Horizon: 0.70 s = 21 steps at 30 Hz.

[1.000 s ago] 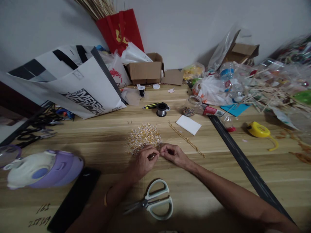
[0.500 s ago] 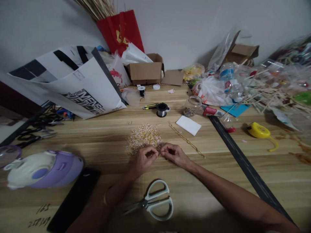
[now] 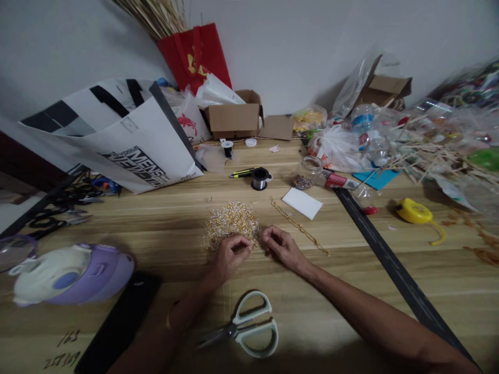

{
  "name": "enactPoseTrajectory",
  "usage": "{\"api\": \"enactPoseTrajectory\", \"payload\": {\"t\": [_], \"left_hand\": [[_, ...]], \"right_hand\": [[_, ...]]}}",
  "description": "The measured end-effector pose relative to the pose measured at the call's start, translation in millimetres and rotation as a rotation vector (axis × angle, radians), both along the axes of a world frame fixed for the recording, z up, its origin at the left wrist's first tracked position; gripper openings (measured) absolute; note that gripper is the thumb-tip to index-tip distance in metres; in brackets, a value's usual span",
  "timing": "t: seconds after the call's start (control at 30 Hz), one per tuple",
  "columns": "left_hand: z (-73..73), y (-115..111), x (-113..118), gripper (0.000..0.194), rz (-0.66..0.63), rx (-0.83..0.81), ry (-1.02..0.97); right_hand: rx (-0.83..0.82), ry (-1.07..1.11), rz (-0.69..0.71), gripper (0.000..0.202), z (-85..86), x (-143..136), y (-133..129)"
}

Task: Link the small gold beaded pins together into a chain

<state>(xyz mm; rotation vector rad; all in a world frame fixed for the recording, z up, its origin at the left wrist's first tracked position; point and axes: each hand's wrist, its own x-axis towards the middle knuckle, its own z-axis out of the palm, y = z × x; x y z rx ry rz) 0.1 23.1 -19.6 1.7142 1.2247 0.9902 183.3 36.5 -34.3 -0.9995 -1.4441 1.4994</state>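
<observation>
My left hand (image 3: 233,255) rests at the near edge of a heap of gold and clear beaded wire pieces (image 3: 230,221), thumb and forefinger pinched together; what they hold is too small to name. Just to its right is my right hand (image 3: 284,249), its fingers curled and pressed together, with anything between them too fine to make out. A small gap separates the two hands. Beyond my right hand lies a gold chain (image 3: 298,224) on the wooden table. White-handled scissors (image 3: 249,324) lie below the hands, near the table's front.
Behind the heap are a wire spool (image 3: 259,179), a white card (image 3: 302,202) and a bead jar (image 3: 306,174). A yellow tape measure (image 3: 414,210) lies right. At left are a purple-and-white bottle (image 3: 78,272), a black phone (image 3: 120,317) and a large paper bag (image 3: 128,140).
My right hand has moved slightly right, and the gap between my hands has widened. My left hand has barely moved, and its fingers remain pinched. The camera view has shifted a little.
</observation>
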Motion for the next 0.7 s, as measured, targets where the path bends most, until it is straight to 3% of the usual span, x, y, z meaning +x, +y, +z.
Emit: {"api": "enactPoseTrajectory", "payload": {"t": [0.27,0.4,0.53,0.7], "left_hand": [[-1.3,-0.2,0.5,0.011,-0.011,-0.012,-0.003],[-3.3,0.1,1.1,0.01,-0.044,-0.015,-0.112],[-6.8,0.5,0.2,0.011,-0.07,-0.108,-0.229],[-3.6,0.9,-0.2,0.02,-0.086,-0.247,-0.304]], "right_hand": [[-0.034,0.061,-0.025,0.035,4.1,1.4,2.4],[-0.049,0.146,0.012,0.034,5.4,2.9,4.6],[-0.039,0.202,0.071,0.032,5.7,2.0,4.3],[-0.032,0.168,0.047,0.032,5.6,0.7,1.8]]}}
